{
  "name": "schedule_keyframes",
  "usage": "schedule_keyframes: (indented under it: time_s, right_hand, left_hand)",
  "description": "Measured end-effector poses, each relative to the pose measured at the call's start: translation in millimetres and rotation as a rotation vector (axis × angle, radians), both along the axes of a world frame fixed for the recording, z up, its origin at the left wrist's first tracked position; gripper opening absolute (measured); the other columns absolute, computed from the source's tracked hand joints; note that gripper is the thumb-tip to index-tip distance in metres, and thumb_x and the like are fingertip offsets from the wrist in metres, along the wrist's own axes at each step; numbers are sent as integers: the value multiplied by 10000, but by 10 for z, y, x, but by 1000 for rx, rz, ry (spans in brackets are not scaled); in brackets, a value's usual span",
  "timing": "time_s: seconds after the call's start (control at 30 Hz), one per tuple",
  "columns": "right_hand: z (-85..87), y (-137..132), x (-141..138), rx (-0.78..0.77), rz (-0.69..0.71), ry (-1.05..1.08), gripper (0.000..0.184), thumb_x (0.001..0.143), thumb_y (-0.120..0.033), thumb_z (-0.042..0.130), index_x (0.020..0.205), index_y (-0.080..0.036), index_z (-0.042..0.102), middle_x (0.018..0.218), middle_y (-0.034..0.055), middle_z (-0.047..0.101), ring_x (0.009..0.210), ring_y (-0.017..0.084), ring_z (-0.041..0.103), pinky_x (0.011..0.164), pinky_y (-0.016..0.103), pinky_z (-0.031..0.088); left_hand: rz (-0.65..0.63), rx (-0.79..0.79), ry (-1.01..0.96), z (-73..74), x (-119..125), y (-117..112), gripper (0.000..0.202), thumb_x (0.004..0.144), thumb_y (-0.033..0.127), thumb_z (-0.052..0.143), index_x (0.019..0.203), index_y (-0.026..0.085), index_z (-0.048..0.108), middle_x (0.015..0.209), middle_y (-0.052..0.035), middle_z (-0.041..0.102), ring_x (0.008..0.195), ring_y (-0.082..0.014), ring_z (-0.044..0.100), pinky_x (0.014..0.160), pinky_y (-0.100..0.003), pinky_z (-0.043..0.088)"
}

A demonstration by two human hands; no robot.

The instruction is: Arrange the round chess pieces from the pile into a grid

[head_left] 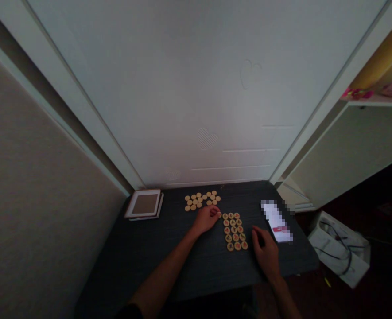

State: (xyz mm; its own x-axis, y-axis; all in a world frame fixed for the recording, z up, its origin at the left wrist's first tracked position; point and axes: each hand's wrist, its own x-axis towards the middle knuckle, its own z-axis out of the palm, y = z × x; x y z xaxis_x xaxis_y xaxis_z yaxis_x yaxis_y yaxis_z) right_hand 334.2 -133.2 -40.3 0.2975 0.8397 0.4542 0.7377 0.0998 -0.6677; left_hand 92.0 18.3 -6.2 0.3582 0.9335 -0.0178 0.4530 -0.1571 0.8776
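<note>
My left hand (207,218) pinches a small round wooden xiangqi piece (219,215) between thumb and fingertips, at the top left corner of a block of similar pieces. The block's face-up pieces (234,230) carry red or dark characters and lie in three columns of several rows. Just beyond my left hand is a loose group of pieces (193,202) with plain tops showing. My right hand (266,252) is at the right of the block, apart from it. Its thumb and index fingertips come together, and no piece shows between them.
A lit phone (277,221) lies on the dark tabletop (132,257) at the right. Stacked frame-like flat items (145,204) sit at the back left. A white panel (196,97) rises behind the table. On the floor at the right stands a white box (340,250) with cables.
</note>
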Motion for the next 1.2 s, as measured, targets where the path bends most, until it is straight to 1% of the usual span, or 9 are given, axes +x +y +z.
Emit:
schedule_keyframes:
  time_s: [0.2, 0.37, 0.5, 0.6, 0.67, 0.87, 1.2]
  right_hand:
    - [-2, 2, 12, 12, 5, -3, 319, 972, -405, 527, 1134, -190, 699, 1010, 105, 744, 864, 238, 712, 769, 369, 580]
    - [5, -3, 10, 0, 2, 20, 326, 978, -414, 515, 1134, -193, 698, 1023, 109, 740, 884, 244, 704, 785, 380, 570]
    - [2, -6, 12, -21, -1, 43, 321, 979, -410, 515, 1132, -195, 696, 1043, 111, 736, 908, 251, 700, 798, 384, 564]
    - [1, -6, 13, -41, -11, 51, 317, 978, -408, 519, 1134, -194, 693, 1043, 109, 736, 919, 252, 700, 812, 389, 561]
    - [2, -7, 13, -45, -17, 51, 317, 977, -410, 522, 1134, -194, 693, 1045, 107, 736, 920, 251, 701, 813, 388, 561]
    - [18, -4, 10, -33, -22, 34, 321, 975, -416, 519, 1125, -199, 703, 1035, 107, 743, 932, 255, 706, 828, 394, 561]
    - [23, 1, 11, -39, -22, 28, 326, 972, -422, 518, 1115, -195, 704, 1029, 104, 746, 913, 247, 711, 798, 374, 570]
  left_hand:
    - [-10, 55, 94, -1, 19, 9, 102, 816, 244, 677, 885, 186, 724, 832, -36, 754, 773, -189, 703, 725, -287, 541]
    - [2, 115, 150, 34, 32, -28, 107, 824, 227, 674, 910, 176, 713, 860, -51, 745, 787, -199, 699, 754, -311, 540]
    - [-31, 177, 164, 88, -1, -97, 177, 851, 232, 644, 1012, 183, 701, 931, -54, 734, 787, -188, 687, 778, -312, 533]
    - [-87, 220, 166, 123, -31, -141, 271, 811, 177, 663, 1078, 211, 694, 982, -34, 726, 807, -177, 679, 784, -289, 525]
    - [-107, 240, 172, 133, -40, -159, 314, 786, 143, 668, 1089, 220, 692, 995, -28, 723, 820, -176, 674, 779, -281, 521]
    - [-110, 274, 193, 115, -24, -186, 224, 849, 172, 616, 1055, 216, 692, 975, -34, 720, 826, -179, 663, 771, -282, 513]
    - [-107, 288, 213, 103, -25, -208, 245, 830, 163, 640, 1060, 228, 687, 1003, -26, 718, 834, -177, 661, 771, -278, 514]
